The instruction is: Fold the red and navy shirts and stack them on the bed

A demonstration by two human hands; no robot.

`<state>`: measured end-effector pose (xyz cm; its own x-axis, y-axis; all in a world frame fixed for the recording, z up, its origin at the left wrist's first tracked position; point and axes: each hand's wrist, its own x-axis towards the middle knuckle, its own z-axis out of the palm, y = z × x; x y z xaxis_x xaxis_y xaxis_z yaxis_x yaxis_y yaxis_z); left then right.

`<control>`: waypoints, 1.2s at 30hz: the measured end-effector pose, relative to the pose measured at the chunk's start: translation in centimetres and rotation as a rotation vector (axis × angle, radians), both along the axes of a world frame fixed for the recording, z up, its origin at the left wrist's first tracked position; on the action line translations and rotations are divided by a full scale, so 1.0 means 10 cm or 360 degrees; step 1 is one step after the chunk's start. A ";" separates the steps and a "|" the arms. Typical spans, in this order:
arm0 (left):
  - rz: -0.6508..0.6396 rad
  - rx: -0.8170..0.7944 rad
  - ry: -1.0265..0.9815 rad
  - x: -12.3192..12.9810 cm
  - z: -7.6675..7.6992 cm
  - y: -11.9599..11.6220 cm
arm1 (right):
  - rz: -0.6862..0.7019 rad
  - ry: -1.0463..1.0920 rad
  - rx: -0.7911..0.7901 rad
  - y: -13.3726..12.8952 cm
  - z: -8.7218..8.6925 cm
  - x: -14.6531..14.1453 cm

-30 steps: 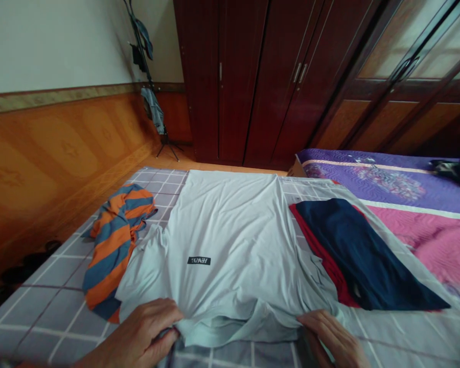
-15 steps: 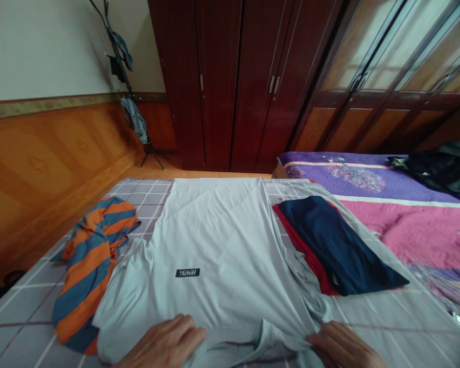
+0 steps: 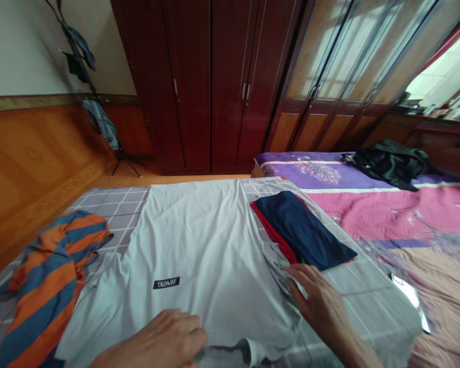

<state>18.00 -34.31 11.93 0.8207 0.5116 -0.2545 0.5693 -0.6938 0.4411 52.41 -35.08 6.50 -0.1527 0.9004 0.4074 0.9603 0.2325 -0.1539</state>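
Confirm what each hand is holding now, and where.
The right hand grips the pale grey T-shirt by its side edge; the left hand rests near its hem, any grip there unclear.

The left hand (image 3: 157, 340) is lying on the near edge of a T-shirt (image 3: 199, 255), and the right hand (image 3: 314, 296) is gripping that T-shirt's right side. A folded stack of clothes (image 3: 299, 230) is sitting just ahead of the right-hand grip, partly on the T-shirt. A crumpled garment (image 3: 46, 291) is lying well left of the left hand, beside the T-shirt. Both are resting on a bed mat (image 3: 111, 207). Right of the grip, a phone (image 3: 408, 301) is lying beside the mat on a quilt (image 3: 398, 214). A wardrobe (image 3: 184, 87) is standing far ahead.
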 end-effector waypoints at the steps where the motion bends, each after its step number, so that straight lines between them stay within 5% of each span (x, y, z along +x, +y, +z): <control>1: -0.0051 0.0044 0.0002 0.11 0.06 0.05 | -0.0068 -0.0086 -0.0037 0.09 -0.01 -0.04; 5: -0.0301 0.0198 -0.0035 0.55 0.09 0.29 | -0.0379 -0.0383 -0.0416 0.41 0.00 -0.23; 9: -0.0369 0.0133 -0.0180 0.88 -0.13 0.58 | -0.0506 -0.0401 -0.0685 0.58 0.06 -0.29; 16: 0.0228 -0.0277 -0.0695 1.05 -0.63 0.78 | -0.0307 0.0011 -0.0352 0.60 0.23 -0.27; 19: 0.0347 -0.0404 -0.0820 1.05 -0.74 0.78 | -0.0361 0.0351 -0.0494 0.64 0.19 -0.28; 26: 0.0395 -0.0459 -0.0917 1.05 -0.75 0.78 | -0.0260 0.0692 -0.0767 0.77 0.08 -0.17; 31: 0.0391 -0.0460 -0.0953 1.05 -0.75 0.78 | -0.0483 0.0273 -0.0835 0.72 0.10 -0.20; 36: 0.0415 -0.0490 -0.0943 1.04 -0.75 0.78 | -0.0734 0.0029 -0.0672 0.63 0.33 -0.21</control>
<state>28.38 -26.50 4.39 0.7264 0.6865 0.0316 0.3039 -0.3621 0.8812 50.33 -28.75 9.84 0.2938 0.9559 0.0009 0.9437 -0.2900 -0.1590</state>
